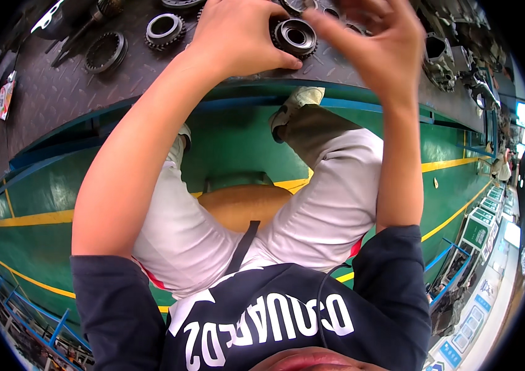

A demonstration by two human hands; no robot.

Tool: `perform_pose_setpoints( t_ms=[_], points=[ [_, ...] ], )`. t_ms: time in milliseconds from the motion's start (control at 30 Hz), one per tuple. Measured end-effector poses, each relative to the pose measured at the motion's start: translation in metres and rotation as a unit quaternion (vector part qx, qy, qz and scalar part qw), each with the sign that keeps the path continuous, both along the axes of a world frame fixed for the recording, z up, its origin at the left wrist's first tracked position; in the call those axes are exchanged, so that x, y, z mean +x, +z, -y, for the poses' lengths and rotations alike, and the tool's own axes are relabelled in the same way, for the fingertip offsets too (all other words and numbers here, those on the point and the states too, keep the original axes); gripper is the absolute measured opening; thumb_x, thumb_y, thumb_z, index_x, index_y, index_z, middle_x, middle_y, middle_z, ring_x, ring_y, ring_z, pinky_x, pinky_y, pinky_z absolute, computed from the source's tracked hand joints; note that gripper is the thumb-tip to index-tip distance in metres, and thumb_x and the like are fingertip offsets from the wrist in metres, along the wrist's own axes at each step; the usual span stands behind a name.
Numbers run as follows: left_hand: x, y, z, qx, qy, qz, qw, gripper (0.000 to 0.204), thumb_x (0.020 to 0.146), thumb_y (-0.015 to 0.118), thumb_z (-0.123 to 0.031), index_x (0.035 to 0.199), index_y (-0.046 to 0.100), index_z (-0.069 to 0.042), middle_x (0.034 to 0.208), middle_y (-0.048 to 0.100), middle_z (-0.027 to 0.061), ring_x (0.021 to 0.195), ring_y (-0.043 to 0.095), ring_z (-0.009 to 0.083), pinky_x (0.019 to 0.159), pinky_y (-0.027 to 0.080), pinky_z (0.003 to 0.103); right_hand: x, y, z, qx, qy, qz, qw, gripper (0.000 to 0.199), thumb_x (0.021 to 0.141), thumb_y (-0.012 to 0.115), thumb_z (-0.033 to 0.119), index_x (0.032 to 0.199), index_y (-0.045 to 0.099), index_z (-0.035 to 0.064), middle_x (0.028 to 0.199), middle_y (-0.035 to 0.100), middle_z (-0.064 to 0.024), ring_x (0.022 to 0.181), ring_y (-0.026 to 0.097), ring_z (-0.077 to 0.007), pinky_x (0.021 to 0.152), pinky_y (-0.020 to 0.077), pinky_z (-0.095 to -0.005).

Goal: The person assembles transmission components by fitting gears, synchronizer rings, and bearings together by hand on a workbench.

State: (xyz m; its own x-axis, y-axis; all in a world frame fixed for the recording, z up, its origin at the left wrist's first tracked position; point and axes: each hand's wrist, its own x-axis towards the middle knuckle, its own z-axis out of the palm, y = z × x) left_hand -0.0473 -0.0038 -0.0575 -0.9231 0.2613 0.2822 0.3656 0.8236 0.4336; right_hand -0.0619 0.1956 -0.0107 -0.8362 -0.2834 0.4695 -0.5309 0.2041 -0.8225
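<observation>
Toothed gear rings (pixel 284 38) and metal castings (pixel 438 59) on dark treadplate bench (pixel 58 102).

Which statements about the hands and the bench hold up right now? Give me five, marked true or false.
1. The left hand curves around one side of a gear. True.
2. The right hand is clenched in a fist. False: it is blurred, but its thumb stands well apart from the fingers.
3. A large toothed ring lies on the bench, to the left of the left forearm. True.
4. The floor is plain grey. False: it is green with yellow lines.
5. The person's trousers are black. False: they are light-coloured.
</observation>
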Motion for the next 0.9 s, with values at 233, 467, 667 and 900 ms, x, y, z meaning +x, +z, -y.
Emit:
perform_pose_setpoints(
  t_ms=[233, 467, 667, 900],
  points=[
    [0.004, -0.001, 0.0, 0.027, -0.037, -0.018, 0.999, 0.063, 0.069, 0.089, -0.045, 0.115, 0.076, -0.004, 0.114, 0.068, 0.0167, 0.119, 0.06, 0.0365, 0.108, 0.042, 0.047, -0.007, 0.002, -0.017, 0.196, -0.059, -0.02, 0.979, 0.057, 0.078, 0.088, 0.006, 0.13, 0.064, -0.0007, 0.11, 0.076, -0.0116, 0.102, 0.074, -0.0154, 0.092, 0.0598, -0.0324],
    [0.005, -0.011, 0.017, -0.026, -0.017, -0.117, 0.993, 0.055, 0.078, 0.09, -0.03, 0.122, 0.075, -0.003, 0.121, 0.072, 0.0137, 0.116, 0.067, 0.0336, 0.101, 0.053, 0.041, -0.026, -0.034, -0.057, 0.241, -0.007, -0.071, 0.968, 0.05, 0.081, 0.086, 0.012, 0.129, 0.074, 0.0066, 0.117, 0.077, -0.0108, 0.107, 0.073, -0.0215, 0.102, 0.0541, -0.0342],
    [0.006, -0.009, 0.026, -0.024, -0.012, -0.101, 0.995, 0.062, 0.072, 0.092, -0.034, 0.123, 0.075, -0.003, 0.121, 0.07, 0.0128, 0.116, 0.065, 0.0345, 0.104, 0.051, 0.043, -0.019, -0.042, -0.049, 0.258, 0.074, -0.14, 0.953, 0.047, 0.078, 0.083, 0.01, 0.124, 0.075, 0.0094, 0.111, 0.076, -0.0121, 0.106, 0.065, -0.03, 0.093, 0.0563, -0.0382],
    [0.018, 0.025, 0.015, 0.077, -0.028, -0.156, 0.984, 0.058, 0.063, 0.09, -0.021, 0.117, 0.074, -0.007, 0.116, 0.072, 0.0143, 0.114, 0.064, 0.0375, 0.101, 0.049, 0.047, -0.016, -0.041, -0.043, 0.282, 0.054, -0.178, 0.941, 0.05, 0.081, 0.082, 0.007, 0.13, 0.073, 0.0091, 0.124, 0.072, -0.0098, 0.122, 0.061, -0.0291, 0.109, 0.0474, -0.0406]
  ],
)
